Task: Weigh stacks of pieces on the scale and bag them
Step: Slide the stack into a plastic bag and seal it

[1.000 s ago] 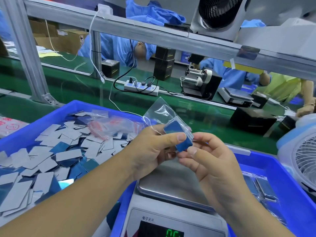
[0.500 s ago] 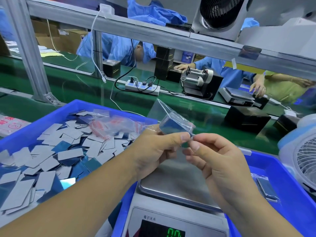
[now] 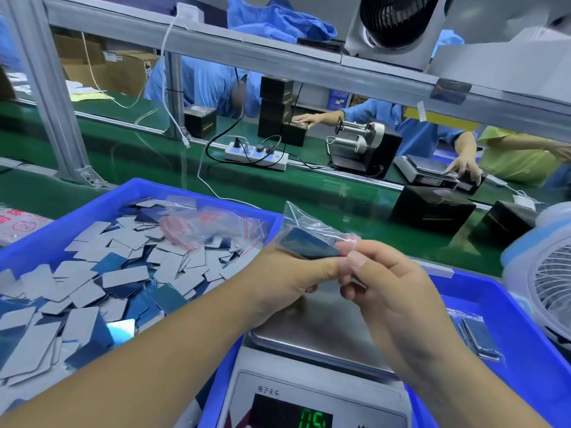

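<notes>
A small clear bag [image 3: 304,230] with a stack of dark blue pieces [image 3: 309,244] inside is held above the steel pan of the scale [image 3: 315,332]. My left hand [image 3: 287,273] grips the bag and stack from the left and below. My right hand [image 3: 383,282] pinches the bag's open end at the right with thumb and forefinger. The scale's display [image 3: 312,417] shows green digits. Many loose grey and blue pieces [image 3: 108,273] lie in the blue bin [image 3: 37,245] on the left.
Empty clear bags with red strips [image 3: 210,223] lie on the loose pieces. A second blue bin [image 3: 525,350] on the right holds filled bags [image 3: 477,335]. A white fan [image 3: 547,279] stands at the right edge. Behind, a green conveyor [image 3: 309,193] carries black boxes, with other workers beyond it.
The stack has slid fully into the bag, which has tipped to lie nearly flat. My right hand now pinches the bag's mouth instead of pushing the pieces in.
</notes>
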`<state>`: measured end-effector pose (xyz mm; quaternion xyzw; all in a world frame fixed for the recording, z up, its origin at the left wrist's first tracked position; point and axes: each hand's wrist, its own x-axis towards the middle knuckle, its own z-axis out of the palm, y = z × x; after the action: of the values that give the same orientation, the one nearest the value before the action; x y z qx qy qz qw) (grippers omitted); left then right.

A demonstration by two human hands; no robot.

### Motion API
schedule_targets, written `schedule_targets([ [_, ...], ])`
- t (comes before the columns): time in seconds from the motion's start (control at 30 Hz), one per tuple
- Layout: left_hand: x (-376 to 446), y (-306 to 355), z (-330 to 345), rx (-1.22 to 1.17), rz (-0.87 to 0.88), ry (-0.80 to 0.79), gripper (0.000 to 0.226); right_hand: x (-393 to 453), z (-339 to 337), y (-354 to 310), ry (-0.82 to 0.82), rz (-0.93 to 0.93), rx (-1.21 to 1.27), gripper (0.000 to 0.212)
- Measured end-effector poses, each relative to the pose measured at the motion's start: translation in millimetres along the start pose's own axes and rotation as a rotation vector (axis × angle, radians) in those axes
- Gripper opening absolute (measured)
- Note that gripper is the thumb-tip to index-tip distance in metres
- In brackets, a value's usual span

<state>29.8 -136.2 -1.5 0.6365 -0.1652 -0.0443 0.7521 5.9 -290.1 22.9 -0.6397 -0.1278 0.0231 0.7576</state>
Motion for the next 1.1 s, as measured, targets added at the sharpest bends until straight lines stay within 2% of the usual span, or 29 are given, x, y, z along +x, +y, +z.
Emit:
schedule_targets([
  [0.1, 1.0, 1.0, -2.1, -0.036, 0.004, -0.041, 0.031, 3.4, -0.8, 3.0, 0.092, -0.095, -0.097, 0.008],
  [0.17, 2.8, 3.0, -9.0, -0.043, 0.012, -0.081, 0.044, 6.5, -5.9, 3.4, 0.145, -0.182, -0.168, 0.018],
  [0.23, 4.1, 5.0, -18.0, 0.002, -0.009, -0.032, 0.055, 8.8, -13.5, 0.4, 0.199, -0.282, -0.301, 0.026],
  [0.27, 5.2, 5.0, -21.0, 0.065, 0.009, -0.004, 0.05, 9.2, -17.1, -1.2, 0.203, -0.344, -0.413, 0.025],
  [0.33, 5.5, 3.7, -22.6, 0.273, 0.083, 0.024, 0.04, 9.1, -20.9, -2.5, 0.163, -0.515, -0.731, 0.022],
  [0.4, 4.3, 1.8, -20.9, 0.432, 0.105, -0.031, 0.048, 9.4, -22.0, -2.5, 0.054, -0.671, -1.007, 0.01],
  [0.5, 3.3, 0.6, -20.0, 0.619, 0.064, -0.142, 0.036, 9.7, -22.2, -1.8, -0.136, -0.736, -1.196, 0.012],
  [0.57, 2.6, -0.4, -22.4, 0.669, 0.066, -0.159, 0.018, 8.8, -21.9, -4.0, -0.169, -0.691, -1.193, 0.018],
  [0.63, 3.6, -0.4, -23.6, 0.608, 0.056, -0.126, 0.006, 8.1, -25.1, -6.2, -0.157, -0.652, -1.114, 0.026],
  [0.73, 3.9, 0.5, -24.2, 0.442, 0.021, -0.121, 0.016, 8.3, -31.0, -9.8, -0.103, -0.602, -1.02, 0.035],
  [0.9, 3.3, -1.2, -20.9, 0.379, 0.012, -0.173, 0.03, 7.0, -30.0, -9.1, -0.055, -0.503, -0.848, 0.044],
  [1.1, 3.9, 4.3, -21.8, 0.165, -0.026, -0.067, 0.013, 7.0, -29.5, -8.7, -0.079, -0.442, -0.808, 0.045],
])
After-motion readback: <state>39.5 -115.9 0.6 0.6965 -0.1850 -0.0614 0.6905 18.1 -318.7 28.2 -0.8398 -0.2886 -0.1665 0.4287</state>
